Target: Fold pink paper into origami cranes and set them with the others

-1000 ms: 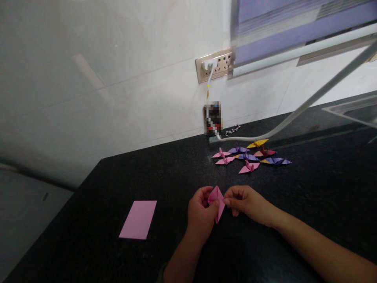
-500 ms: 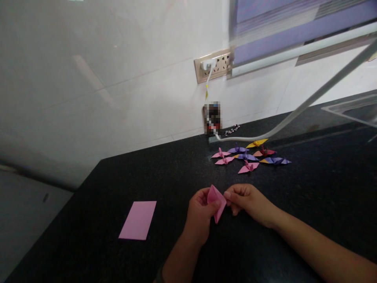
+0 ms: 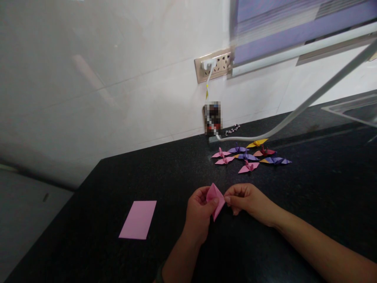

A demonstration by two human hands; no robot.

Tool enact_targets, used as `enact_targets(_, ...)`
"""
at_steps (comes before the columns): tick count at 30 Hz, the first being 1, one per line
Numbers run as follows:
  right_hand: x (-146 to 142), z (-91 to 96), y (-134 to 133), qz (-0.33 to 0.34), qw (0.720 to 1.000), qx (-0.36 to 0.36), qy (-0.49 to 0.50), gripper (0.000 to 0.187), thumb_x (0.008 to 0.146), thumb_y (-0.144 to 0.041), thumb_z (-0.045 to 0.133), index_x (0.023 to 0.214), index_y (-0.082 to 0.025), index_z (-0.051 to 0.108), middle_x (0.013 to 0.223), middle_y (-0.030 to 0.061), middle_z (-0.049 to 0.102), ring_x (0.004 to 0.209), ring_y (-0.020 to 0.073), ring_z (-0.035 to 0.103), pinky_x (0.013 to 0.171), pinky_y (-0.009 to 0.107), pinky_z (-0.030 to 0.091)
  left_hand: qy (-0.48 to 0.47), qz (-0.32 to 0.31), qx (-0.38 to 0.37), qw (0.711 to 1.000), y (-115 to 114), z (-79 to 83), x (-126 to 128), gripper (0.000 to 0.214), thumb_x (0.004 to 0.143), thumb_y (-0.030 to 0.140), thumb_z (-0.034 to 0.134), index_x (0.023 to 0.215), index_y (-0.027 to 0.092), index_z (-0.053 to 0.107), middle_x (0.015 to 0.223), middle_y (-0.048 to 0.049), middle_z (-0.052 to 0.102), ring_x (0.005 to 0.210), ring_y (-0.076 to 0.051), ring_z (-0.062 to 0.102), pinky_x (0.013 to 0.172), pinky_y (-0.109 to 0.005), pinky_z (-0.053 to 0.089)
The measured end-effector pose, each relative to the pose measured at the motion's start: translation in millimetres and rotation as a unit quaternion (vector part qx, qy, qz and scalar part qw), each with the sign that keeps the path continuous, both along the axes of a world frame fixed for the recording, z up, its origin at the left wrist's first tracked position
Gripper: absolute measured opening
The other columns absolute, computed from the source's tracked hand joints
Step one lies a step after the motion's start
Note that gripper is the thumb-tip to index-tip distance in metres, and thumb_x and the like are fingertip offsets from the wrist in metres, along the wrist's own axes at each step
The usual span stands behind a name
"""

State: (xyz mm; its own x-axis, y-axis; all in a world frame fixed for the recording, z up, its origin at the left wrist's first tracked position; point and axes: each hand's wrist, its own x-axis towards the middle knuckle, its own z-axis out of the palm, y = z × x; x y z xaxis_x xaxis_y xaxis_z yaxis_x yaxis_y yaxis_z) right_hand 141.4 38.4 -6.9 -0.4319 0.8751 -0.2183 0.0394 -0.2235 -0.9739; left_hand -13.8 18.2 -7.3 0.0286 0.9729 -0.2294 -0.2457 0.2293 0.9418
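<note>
Between my hands is a folded pink origami paper (image 3: 217, 205), diamond-shaped, held above the dark countertop. My left hand (image 3: 198, 210) grips it from the left, thumb across its front and fingers behind. Thumb and forefinger of my right hand (image 3: 244, 199) pinch together at the paper's right corner; the tip there is hidden by the fingers. Flat on the counter to the left lies a pink sheet of paper (image 3: 138, 220). Beyond my hands sits a group of several folded paper cranes, among them a pink crane (image 3: 249, 167), a purple crane (image 3: 276, 161) and a yellow crane (image 3: 257, 144).
A blurred-out phone-like device (image 3: 212, 118) leans on the tiled wall, near a beaded strand (image 3: 232, 129). A white cable (image 3: 282, 127) arcs over the counter (image 3: 141, 173) to the right. Above is a wall socket (image 3: 218, 66) with a white plug.
The folded pink paper and my left hand have shifted very slightly left and up. My right hand stays pinched at the paper's corner.
</note>
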Motion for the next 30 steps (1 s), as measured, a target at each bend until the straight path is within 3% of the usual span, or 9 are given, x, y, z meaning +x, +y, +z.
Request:
enact_targets(8,-2.6,-4.0,-1.2,-0.004,0.996,0.039,-0.075,0.014,0.07,-0.027,0.054,0.068,-0.013,0.055,0.054,-0.003,0.05,0.043,0.0065,0.046,0.041,0.018,0.037,0.016,0.002,0.001,1.0,-0.6,1.8,2.3,0.027,0.061,0.012,0.06,0.088,0.012,0.056,0.082,-0.005,0.06,0.069,-0.012,0.055,0.064,-0.023,0.042)
enact_targets(11,-1.4,-3.3,-0.6,-0.008,0.994,0.072,-0.08,0.013,0.074,-0.026,0.049,0.073,-0.014,0.054,0.056,-0.003,0.049,0.044,0.0067,0.045,0.042,0.018,0.038,-0.023,-0.01,-0.021,0.999,-0.1,3.2,2.0,0.027,0.063,0.013,0.06,0.089,0.012,0.056,0.078,-0.0041,0.06,0.065,-0.011,0.055,0.061,-0.022,0.042)
enact_targets(15,3.6,1.1,0.0,-0.015,0.972,0.222,-0.081,0.018,0.077,-0.019,0.047,0.093,-0.019,0.054,0.083,0.0029,0.051,0.061,0.0093,0.05,0.052,0.021,0.041,-0.126,-0.028,-0.112,0.985,2.3,5.5,-0.9,0.021,0.065,0.016,0.06,0.085,0.01,0.058,0.071,-0.0029,0.058,0.058,-0.008,0.053,0.056,-0.019,0.043)
enact_targets(18,5.2,1.9,-0.8,0.009,0.943,0.317,-0.097,0.023,0.074,-0.012,0.05,0.093,-0.022,0.058,0.095,0.0045,0.047,0.076,0.0121,0.05,0.061,0.023,0.042,-0.185,-0.037,-0.157,0.97,4.6,5.1,-4.1,0.021,0.069,0.024,0.057,0.084,0.009,0.057,0.072,-0.0044,0.058,0.059,-0.008,0.054,0.056,-0.019,0.045)
enact_targets(21,4.0,0.2,-1.7,-0.002,0.932,0.346,-0.111,0.02,0.073,-0.011,0.051,0.087,-0.023,0.06,0.087,0.0034,0.048,0.078,0.0132,0.05,0.064,0.025,0.042,-0.221,-0.057,-0.179,0.957,5.6,4.5,-5.7,0.032,0.075,0.036,0.05,0.089,0.008,0.056,0.072,-0.0065,0.059,0.057,-0.009,0.056,0.055,-0.02,0.047)
enact_targets(24,2.4,-0.7,-2.3,-0.038,0.925,0.353,-0.138,0.013,0.075,-0.015,0.051,0.08,-0.021,0.062,0.074,0.0019,0.049,0.07,0.0125,0.05,0.059,0.024,0.041,-0.22,-0.071,-0.155,0.96,3.8,6.1,-4.4,0.041,0.076,0.043,0.045,0.1,0.011,0.051,0.07,-0.0066,0.06,0.055,-0.01,0.056,0.052,-0.02,0.046)
enact_targets(28,1.6,-0.1,-3.9,-0.073,0.914,0.367,-0.155,0.012,0.076,-0.019,0.051,0.072,-0.018,0.062,0.064,0.0005,0.048,0.061,0.0111,0.048,0.053,0.022,0.038,-0.164,-0.105,-0.096,0.976,-0.8,8.5,-1.1,0.042,0.073,0.032,0.054,0.111,0.019,0.042,0.081,-0.0057,0.06,0.053,-0.008,0.055,0.048,-0.018,0.044)
enact_targets(30,1.2,0.1,-5.1,-0.067,0.911,0.376,-0.156,0.012,0.075,-0.02,0.051,0.072,-0.018,0.062,0.064,0.0004,0.048,0.059,0.0107,0.048,0.052,0.022,0.038,-0.138,-0.107,-0.089,0.981,-2.0,7.6,-0.7,0.045,0.071,0.026,0.058,0.112,0.02,0.042,0.076,-0.0029,0.058,0.052,-0.007,0.054,0.047,-0.017,0.043)
